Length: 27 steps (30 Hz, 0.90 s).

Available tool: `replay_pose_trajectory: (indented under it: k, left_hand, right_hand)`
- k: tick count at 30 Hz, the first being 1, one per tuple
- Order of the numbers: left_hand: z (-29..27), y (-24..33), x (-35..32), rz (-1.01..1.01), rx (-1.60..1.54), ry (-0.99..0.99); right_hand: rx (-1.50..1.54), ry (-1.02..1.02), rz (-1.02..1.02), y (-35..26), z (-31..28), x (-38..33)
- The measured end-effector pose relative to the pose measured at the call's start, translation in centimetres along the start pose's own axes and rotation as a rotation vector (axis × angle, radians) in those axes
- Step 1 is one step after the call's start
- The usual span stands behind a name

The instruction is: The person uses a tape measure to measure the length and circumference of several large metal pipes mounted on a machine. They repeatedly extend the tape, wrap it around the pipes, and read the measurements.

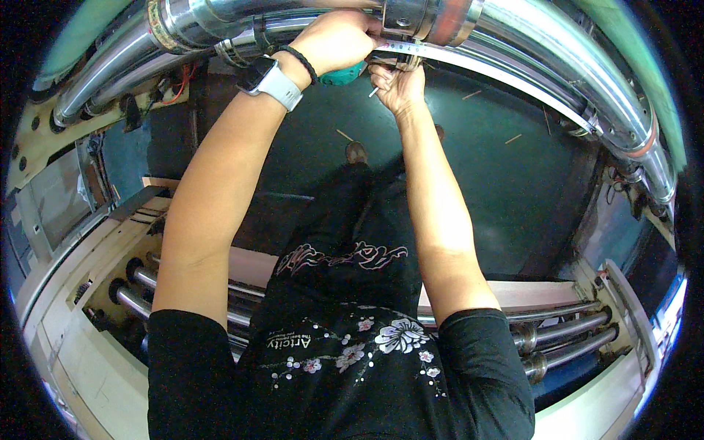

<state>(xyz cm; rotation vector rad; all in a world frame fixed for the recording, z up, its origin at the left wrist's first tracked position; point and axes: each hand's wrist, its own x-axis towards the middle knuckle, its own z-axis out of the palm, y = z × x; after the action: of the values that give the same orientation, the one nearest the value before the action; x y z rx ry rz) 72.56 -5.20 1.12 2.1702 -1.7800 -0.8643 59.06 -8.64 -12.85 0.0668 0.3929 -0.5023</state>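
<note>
Left hand [339, 38]: fist closed over a teal-handled tool [343, 73], at twelve o'clock.
Right hand [397, 82]: fingers pinched together on a thin metal band [469, 60], just beside the left.
Band: curves toward two o'clock under the chrome pipes [557, 51].
Wrist: white watch [273, 79], black bracelet [299, 60].

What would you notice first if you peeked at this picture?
First, the big shiny curved metal pipes arching across the top. Right under them, both hands meet at a metal band clamp: the left hand, with a white wristwatch on its wrist, rests on the pipe, and the right hand pinches a small tool beside something teal. Lower down, white flowers dot the black shirt.
</note>
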Motion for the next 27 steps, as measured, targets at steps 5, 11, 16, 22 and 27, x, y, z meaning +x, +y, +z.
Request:
replay_pose_trajectory:
  k: [5, 11, 16, 22, 27]
  left_hand:
    - [1.1, -1.7, 0.3, 0.093, -0.078, 0.079]
    - [0.7, -1.3, 0.5, 0.081, -0.091, 0.003]
    - [0.8, -1.2, 0.5, 0.112, -0.122, 0.051]
    - [1.4, -2.0, 0.7, 0.175, -0.182, 0.097]
    - [0.8, -1.3, 0.6, 0.08, -0.044, 0.079]
  right_hand:
    - [-0.032, 0.109, -0.047, 0.3, 0.1, 0.1]
    - [-0.035, 0.128, -0.035, 0.1, -0.2, 0.4]
    - [-0.007, 0.108, -0.073, 0.5, 0.0, 0.3]
    - [-0.054, 0.106, -0.069, 0.5, 0.5, 0.1]
    - [0.009, 0.154, -0.065, 0.7, -0.1, 0.1]
